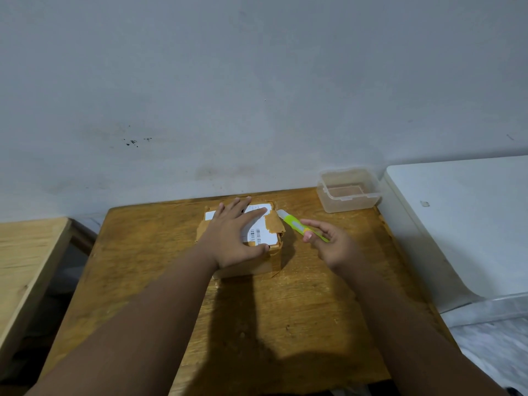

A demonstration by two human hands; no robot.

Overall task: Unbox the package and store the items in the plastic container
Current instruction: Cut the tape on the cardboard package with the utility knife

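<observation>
A small cardboard package (265,238), wrapped in brown tape and bearing a white shipping label with a barcode, sits on the wooden table (285,310). My left hand (234,238) lies flat on top of it, fingers spread, pressing it down. Just right of the box, my right hand (331,244) holds a lime-green utility cutter (294,222) whose pale tip points toward the box's upper right corner. A clear, empty plastic container (350,191) stands open at the table's far right corner.
A grey wall rises right behind the table. A white surface (457,224) adjoins the table on the right, and a lighter wooden surface (25,267) stands to the left across a dark gap.
</observation>
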